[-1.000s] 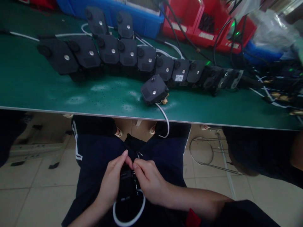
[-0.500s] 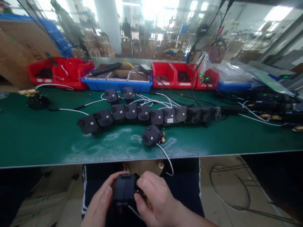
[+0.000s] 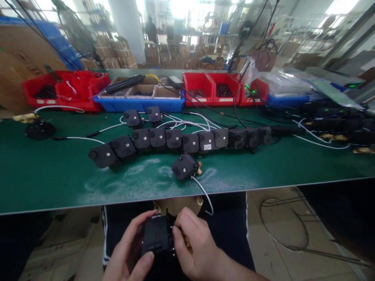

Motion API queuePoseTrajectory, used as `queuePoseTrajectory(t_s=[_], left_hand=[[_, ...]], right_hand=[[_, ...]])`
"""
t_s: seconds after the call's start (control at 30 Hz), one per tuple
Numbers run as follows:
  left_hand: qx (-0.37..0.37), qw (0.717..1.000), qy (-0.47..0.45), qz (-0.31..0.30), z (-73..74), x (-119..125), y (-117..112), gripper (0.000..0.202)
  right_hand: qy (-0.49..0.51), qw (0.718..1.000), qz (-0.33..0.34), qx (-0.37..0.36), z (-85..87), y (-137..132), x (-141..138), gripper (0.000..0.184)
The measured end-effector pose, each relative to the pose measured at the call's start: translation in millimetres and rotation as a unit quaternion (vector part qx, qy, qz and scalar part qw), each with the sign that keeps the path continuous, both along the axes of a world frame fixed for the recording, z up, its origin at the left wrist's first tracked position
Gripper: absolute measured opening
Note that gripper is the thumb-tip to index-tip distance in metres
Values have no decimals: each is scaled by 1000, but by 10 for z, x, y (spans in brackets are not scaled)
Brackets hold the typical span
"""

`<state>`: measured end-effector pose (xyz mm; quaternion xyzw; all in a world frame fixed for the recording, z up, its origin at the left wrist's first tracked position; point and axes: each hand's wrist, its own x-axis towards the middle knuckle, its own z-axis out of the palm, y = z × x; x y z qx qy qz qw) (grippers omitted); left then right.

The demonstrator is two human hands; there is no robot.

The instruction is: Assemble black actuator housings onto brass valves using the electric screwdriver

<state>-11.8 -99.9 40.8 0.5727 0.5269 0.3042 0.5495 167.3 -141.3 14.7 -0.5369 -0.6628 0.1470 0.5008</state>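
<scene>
Over my lap, below the table edge, both my hands grip a black box-shaped module [image 3: 156,238]. My left hand [image 3: 130,251] wraps its left side, thumb across the lower front. My right hand [image 3: 195,246] presses its fingers against the right side, where a brass-coloured part shows. On the green table [image 3: 43,175] lies a curved row of like black modules [image 3: 175,140] with silver centre dots. One separate black module [image 3: 184,166] with a white cable [image 3: 203,193] sits near the front edge.
Red bins [image 3: 61,88] and a blue tray [image 3: 140,102] stand along the table's back. White and black cables run behind the row. More dark devices with green lights sit at the right [image 3: 331,117]. A wire hoop [image 3: 284,230] lies on the floor.
The view has risen from my lap to the whole table and the room behind. My hands went from pinching at the module's top to gripping its sides, held closer under the table edge.
</scene>
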Motion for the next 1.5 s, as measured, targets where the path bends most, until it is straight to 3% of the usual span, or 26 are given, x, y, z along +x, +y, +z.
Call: queuePoseTrajectory(t_s=[0.13, 0.27, 0.43, 0.57, 0.67, 0.73, 0.8, 0.9, 0.97, 1.07, 1.23, 1.37, 1.5], left_hand=[[-32, 997, 4, 73, -24, 154, -75, 62], [-45, 986, -70, 143, 94, 349, -172, 51], [-9, 991, -72, 116, 158, 362, -166, 40], [3, 995, -60, 84, 99, 283, -125, 39], [3, 992, -76, 96, 63, 223, -85, 40], [17, 990, -83, 110, 58, 192, -56, 39], [50, 991, -69, 102, 66, 181, -33, 38], [120, 989, -42, 81, 74, 204, -18, 42], [151, 986, -19, 76, 57, 220, -10, 45], [133, 988, 36, 66, 2, 195, 18, 46], [37, 993, 109, 31, 27, 135, 15, 55], [1, 996, 84, 43, 160, 202, -42, 61], [-6, 997, 65, 40, 163, 227, -54, 57]], right_hand=[[-43, 996, -21, 81, -104, -38, -141, 17], [2, 998, -15, 62, -135, -123, -220, 18], [-2, 1000, 14, 21, -171, -201, -219, 16], [30, 998, -2, 47, -148, -136, -251, 17], [2, 997, -22, 69, -82, -66, -251, 12], [18, 999, -39, 29, -32, -38, -224, 17], [116, 989, 0, -93, 10, -26, -186, 32], [296, 907, 133, -269, 31, -21, -144, 32], [360, 872, 167, -287, 12, -22, -138, 26], [356, 894, 128, -240, -43, -39, -144, 21], [216, 956, 86, -180, -80, -98, -137, 14], [236, 951, 102, -171, -61, -129, -153, 12], [229, 948, 91, -199, -26, -132, -178, 13]])
